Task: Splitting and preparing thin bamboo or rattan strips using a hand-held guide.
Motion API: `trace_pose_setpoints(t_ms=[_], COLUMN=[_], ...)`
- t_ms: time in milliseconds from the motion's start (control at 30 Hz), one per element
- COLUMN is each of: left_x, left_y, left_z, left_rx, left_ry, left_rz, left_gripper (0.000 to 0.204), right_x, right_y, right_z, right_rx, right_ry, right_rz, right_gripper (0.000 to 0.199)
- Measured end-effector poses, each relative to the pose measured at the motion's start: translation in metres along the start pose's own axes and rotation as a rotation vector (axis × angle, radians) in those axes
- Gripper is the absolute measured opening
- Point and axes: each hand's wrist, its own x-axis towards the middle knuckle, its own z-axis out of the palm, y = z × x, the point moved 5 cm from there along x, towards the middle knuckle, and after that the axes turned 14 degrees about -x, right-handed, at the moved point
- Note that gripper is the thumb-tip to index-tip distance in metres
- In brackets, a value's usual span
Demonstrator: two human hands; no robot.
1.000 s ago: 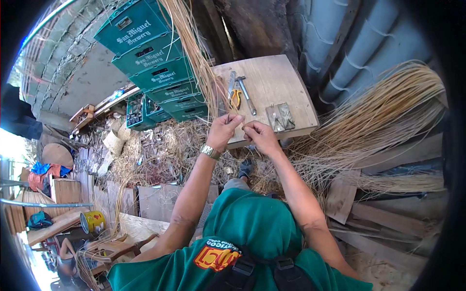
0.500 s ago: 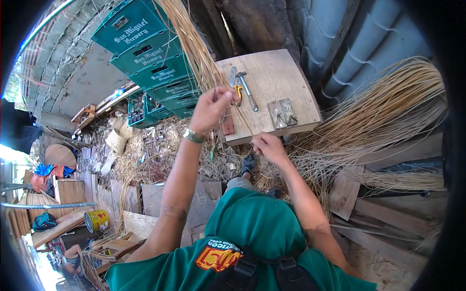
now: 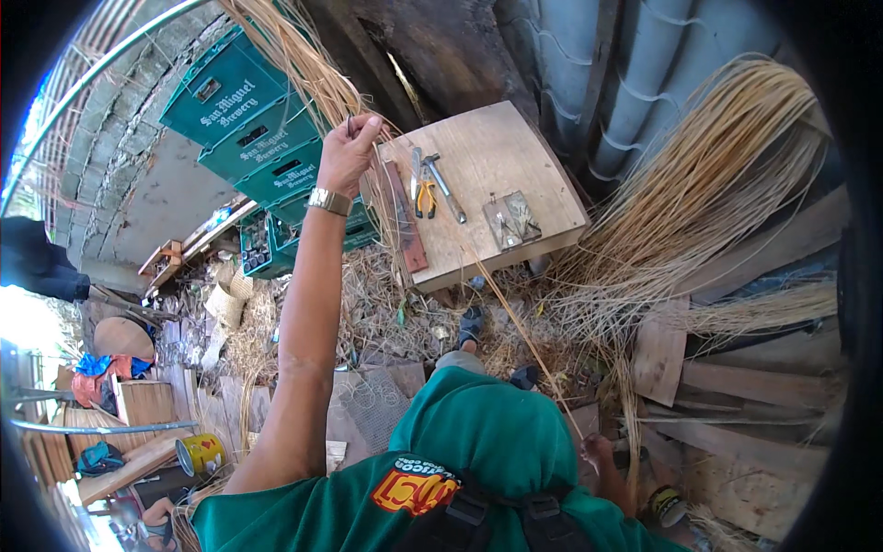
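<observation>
Rattan strand (image 3: 515, 317) runs taut from the raised left hand (image 3: 348, 152), pinched shut on its far end, across the wooden work table (image 3: 501, 156) to the right hand (image 3: 598, 451), closed low near; bundles (image 3: 708, 175) at right lie unworked.

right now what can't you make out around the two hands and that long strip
- Head view: right hand is partly hidden behind the green shirt; its grip cannot be judged.
- Left hand pinches something thin; too small to tell whether it is the pale strip.
- Small metal piece on the wooden board: too small to identify.
</observation>
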Motion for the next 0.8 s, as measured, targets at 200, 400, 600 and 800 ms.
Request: trace_pose_setpoints(t_ms=[200, 400, 600, 800], left_x=[-0.055, -0.236, -0.258, -0.242], left_y=[-0.006, -0.287, -0.253, -0.214], left_z=[-0.011, -0.005, 0.054, 0.066], left_rx=[0.527, 0.64, 0.023, -0.114], left_ry=[0.191, -0.233, 0.105, 0.046], left_rz=[0.337, -0.314, -0.388, -0.421], left_gripper=[0.019, 0.022, 0.013, 0.016], right_x=[-0.011, -0.081, -0.07, -0.106], right_y=[-0.197, -0.487, -0.557, -0.557], right_z=[-0.065, -0.179, -0.15, -0.152], right_rx=[-0.806, 0.01, 0.057, 0.221], right_ry=[-0.072, 0.369, 0.057, -0.01], right_rz=[-0.169, -0.777, -0.802, -0.671], right_gripper=[0.037, 0.023, 0.03, 0.028])
